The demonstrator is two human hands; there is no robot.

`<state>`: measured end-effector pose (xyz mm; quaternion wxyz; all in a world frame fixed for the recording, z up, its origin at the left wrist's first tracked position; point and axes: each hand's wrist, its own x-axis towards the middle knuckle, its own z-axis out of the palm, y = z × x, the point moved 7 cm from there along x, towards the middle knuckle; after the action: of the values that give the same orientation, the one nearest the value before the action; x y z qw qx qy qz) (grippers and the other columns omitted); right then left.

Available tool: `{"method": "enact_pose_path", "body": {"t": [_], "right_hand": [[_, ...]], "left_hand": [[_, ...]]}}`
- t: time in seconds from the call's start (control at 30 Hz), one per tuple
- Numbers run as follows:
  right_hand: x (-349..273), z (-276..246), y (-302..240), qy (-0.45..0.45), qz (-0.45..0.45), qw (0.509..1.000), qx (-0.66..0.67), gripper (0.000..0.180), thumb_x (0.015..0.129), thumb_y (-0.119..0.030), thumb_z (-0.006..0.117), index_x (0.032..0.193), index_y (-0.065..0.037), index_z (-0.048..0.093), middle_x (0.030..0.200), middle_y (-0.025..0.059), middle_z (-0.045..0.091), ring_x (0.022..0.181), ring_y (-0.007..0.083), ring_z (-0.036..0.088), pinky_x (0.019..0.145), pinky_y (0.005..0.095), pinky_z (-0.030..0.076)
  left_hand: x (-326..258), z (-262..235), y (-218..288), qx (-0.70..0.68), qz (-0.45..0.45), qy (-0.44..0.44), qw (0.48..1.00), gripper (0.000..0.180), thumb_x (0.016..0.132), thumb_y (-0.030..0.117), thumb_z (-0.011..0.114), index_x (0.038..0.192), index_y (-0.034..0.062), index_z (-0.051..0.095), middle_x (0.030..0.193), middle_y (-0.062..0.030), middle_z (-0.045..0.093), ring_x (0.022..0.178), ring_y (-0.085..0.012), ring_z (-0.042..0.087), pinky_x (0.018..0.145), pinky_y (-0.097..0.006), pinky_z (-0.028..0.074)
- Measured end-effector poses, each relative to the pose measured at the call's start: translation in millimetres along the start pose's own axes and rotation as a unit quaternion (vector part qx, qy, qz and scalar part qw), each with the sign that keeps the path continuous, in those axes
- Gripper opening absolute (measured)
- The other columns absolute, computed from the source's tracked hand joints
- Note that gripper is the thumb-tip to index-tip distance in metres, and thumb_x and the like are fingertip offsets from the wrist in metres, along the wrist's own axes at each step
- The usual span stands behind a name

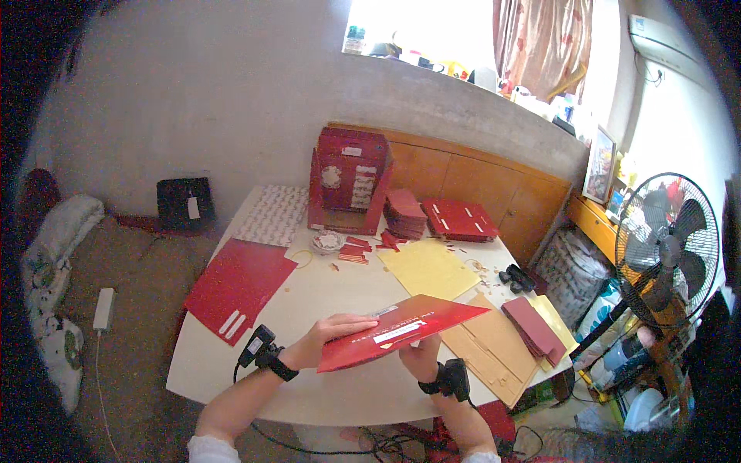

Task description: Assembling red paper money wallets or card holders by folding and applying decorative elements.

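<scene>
Above the near part of the table, a red printed cardboard sheet (444, 312) with white label strips is held tilted between my two hands. My left hand (347, 328) grips its left side, fingers lying over the top face. At the near edge, my right hand (421, 359) holds it from below; its fingertips are hidden behind the sheet. Black straps with small devices are on both wrists. Under and beyond the sheet lie a yellow sheet (428, 266) and a flat brown cardboard piece (482, 351).
On the white table (309, 393) lie a red sheet (239, 285), a patterned sheet (270, 216), a red display box (347, 181), red stacks (461, 220), a roll of stickers (328, 242) and maroon cards (532, 330). A black fan (668, 247) stands at right. Cables (378, 446) hang below.
</scene>
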<state>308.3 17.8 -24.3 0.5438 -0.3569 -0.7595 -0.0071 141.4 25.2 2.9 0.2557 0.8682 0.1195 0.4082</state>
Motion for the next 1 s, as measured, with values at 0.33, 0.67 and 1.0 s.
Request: {"method": "enact_pose_path", "body": {"t": [0.33,0.67,1.0], "right_hand": [[-2.8,2.1,17.1,0.102,0.256,0.901,0.336,0.031,0.072,-0.013,0.064,0.098,-0.004,0.052,0.091,0.0113,0.057,0.086,0.0293,0.055,0.074,0.0376,0.045],[5.2,-2.4,-6.7,-0.013,0.046,0.999,-0.009,0.026,0.068,-0.01,0.062,0.092,-0.006,0.054,0.086,0.0109,0.057,0.083,0.0306,0.055,0.071,0.0387,0.044],[6.8,-3.1,-6.6,-0.015,0.02,0.999,-0.028,0.025,0.067,-0.009,0.06,0.091,-0.006,0.054,0.089,0.0134,0.059,0.083,0.0332,0.056,0.071,0.039,0.045]], "left_hand": [[-1.5,-0.8,0.6,0.011,-0.001,0.008,1.0,0.048,0.071,0.014,0.061,0.116,0.0037,0.048,0.119,-0.0143,0.048,0.109,-0.0259,0.047,0.092,-0.035,0.035],[-0.5,-1.8,4.1,-0.003,-0.013,0.0,1.0,0.05,0.071,0.012,0.061,0.118,0.0027,0.046,0.119,-0.0155,0.046,0.109,-0.0265,0.046,0.092,-0.036,0.036],[0.6,-3.7,5.6,0.019,0.004,0.0,1.0,0.056,0.069,0.01,0.063,0.12,0.0027,0.043,0.122,-0.0144,0.045,0.111,-0.0265,0.045,0.093,-0.035,0.035]]}}
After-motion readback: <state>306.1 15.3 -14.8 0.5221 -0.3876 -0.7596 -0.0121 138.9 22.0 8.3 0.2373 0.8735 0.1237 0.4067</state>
